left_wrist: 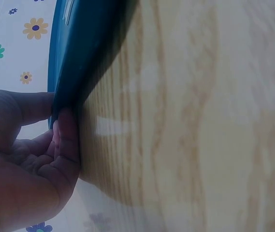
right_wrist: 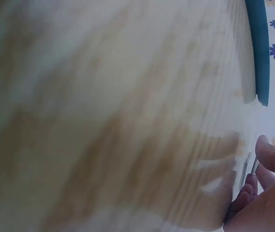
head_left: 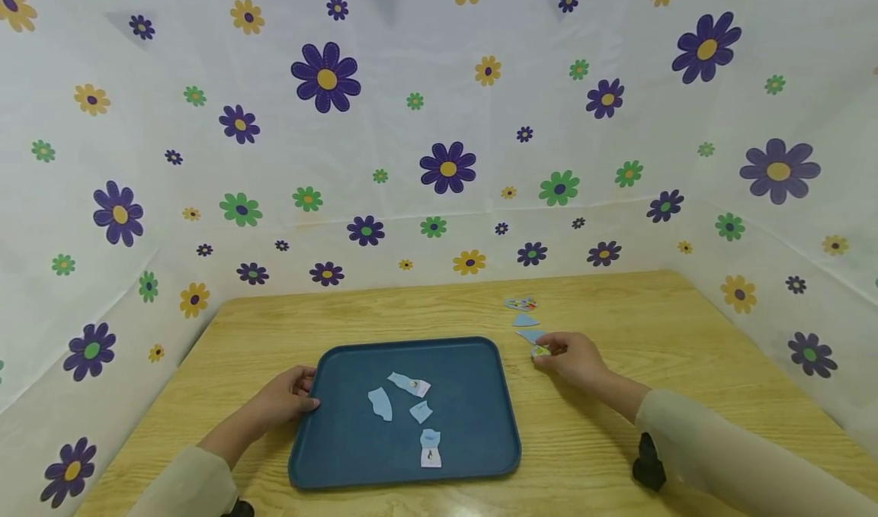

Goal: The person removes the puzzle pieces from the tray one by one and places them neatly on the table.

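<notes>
My left hand (head_left: 284,396) grips the left rim of a dark blue tray (head_left: 343,460), thumb on the outer side and fingers curled at its underside in the left wrist view. On the tray lie several light-blue puzzle pieces, among them a curved plain piece (head_left: 380,404), a long piece with a small picture (head_left: 409,384), a small squarish piece (head_left: 421,412) and one with a penguin-like figure (head_left: 430,448). Right of the tray, my right hand (head_left: 575,361) pinches a puzzle piece with a yellow-green patch (head_left: 539,351) between thumb and fingers; its thin edge shows in the right wrist view.
Beyond my right hand, more pieces lie on the wooden table (head_left: 658,326): a blue one (head_left: 528,335) close by the fingers, a blue triangular one (head_left: 525,320) and a multicoloured one (head_left: 521,303). A white flower-patterned sheet (head_left: 384,250) stands behind and at both sides.
</notes>
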Demonstrator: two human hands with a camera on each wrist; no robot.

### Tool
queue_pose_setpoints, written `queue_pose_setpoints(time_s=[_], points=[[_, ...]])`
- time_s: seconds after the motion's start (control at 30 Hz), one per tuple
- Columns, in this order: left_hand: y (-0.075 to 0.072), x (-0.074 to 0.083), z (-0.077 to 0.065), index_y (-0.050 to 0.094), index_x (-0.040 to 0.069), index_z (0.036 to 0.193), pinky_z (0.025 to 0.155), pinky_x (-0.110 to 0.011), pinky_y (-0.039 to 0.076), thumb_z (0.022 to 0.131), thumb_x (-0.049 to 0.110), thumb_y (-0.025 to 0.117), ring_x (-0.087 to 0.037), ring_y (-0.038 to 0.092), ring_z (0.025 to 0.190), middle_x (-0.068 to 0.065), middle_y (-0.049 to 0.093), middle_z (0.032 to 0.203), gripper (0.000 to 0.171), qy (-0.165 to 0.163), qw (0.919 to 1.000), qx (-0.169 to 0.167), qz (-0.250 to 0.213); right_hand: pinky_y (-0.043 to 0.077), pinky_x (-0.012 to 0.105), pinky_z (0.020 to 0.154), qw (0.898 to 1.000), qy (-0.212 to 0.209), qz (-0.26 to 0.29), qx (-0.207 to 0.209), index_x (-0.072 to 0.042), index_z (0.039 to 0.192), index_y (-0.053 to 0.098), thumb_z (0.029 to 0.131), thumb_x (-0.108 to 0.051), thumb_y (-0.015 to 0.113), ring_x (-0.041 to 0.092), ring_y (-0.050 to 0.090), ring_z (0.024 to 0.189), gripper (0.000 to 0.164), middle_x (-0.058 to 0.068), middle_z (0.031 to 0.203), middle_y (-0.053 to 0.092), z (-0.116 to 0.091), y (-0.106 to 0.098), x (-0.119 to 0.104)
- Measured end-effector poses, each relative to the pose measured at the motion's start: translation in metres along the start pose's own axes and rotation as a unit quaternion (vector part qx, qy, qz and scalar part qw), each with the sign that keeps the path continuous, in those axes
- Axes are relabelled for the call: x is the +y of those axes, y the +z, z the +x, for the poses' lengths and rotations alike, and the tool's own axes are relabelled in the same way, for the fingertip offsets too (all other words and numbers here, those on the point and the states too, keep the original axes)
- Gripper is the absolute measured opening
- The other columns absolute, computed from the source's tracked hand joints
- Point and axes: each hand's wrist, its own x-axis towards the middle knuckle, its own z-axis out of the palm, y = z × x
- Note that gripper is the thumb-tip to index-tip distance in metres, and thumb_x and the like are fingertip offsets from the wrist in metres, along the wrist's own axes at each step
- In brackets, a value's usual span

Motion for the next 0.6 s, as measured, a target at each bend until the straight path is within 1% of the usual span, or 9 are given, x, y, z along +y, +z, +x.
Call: queue_pose_setpoints(time_s=[0.2, 0.37, 0.47, 0.6], points=[[0.0003, -0.0029, 0.0019, 0.041, -0.014, 0.134, 0.075, -0.037, 0.048, 0.086, -0.004, 0.066, -0.025, 0.053, 0.091, -0.014, 0.053, 0.103, 0.055, 0.002, 0.9999, 0.008, 0.012, 0.046, 0.035, 0.074, 1.0, 0.0, 0.007, -0.006, 0.004, 0.11, 0.069, 0.084, -0.006, 0.076, 0.024, 0.054, 0.086, 0.029, 0.009, 0.095, 0.063, 0.0002, -0.0002, 0.0007], [0.0003, -0.0028, 0.0019, 0.041, -0.014, 0.135, 0.073, -0.037, 0.049, 0.086, -0.005, 0.066, -0.025, 0.052, 0.09, -0.015, 0.052, 0.103, 0.055, 0.002, 1.0, 0.005, 0.0, 0.047, 0.037, 0.077, 1.0, 0.001, 0.002, -0.008, 0.004, 0.11, 0.069, 0.084, -0.007, 0.076, 0.024, 0.054, 0.089, 0.029, 0.009, 0.098, 0.063, -0.001, 0.0, -0.0008], [0.0003, -0.0019, 0.0016, 0.04, -0.014, 0.135, 0.073, -0.037, 0.05, 0.087, -0.005, 0.065, -0.026, 0.052, 0.091, -0.015, 0.052, 0.103, 0.055, -0.001, 1.0, 0.003, -0.005, 0.047, 0.038, 0.077, 1.0, -0.006, -0.002, -0.01, 0.004, 0.109, 0.069, 0.083, -0.008, 0.076, 0.024, 0.055, 0.089, 0.029, 0.01, 0.098, 0.063, -0.0015, 0.0002, -0.0007], [0.0008, -0.001, 0.0011, 0.04, -0.014, 0.135, 0.073, -0.037, 0.05, 0.087, -0.005, 0.065, -0.026, 0.052, 0.091, -0.015, 0.052, 0.104, 0.055, -0.003, 1.0, 0.005, 0.0, 0.047, 0.039, 0.077, 1.0, -0.009, 0.002, -0.013, 0.004, 0.108, 0.07, 0.083, -0.007, 0.077, 0.024, 0.054, 0.089, 0.029, 0.01, 0.097, 0.063, -0.0028, 0.0009, -0.0005]])
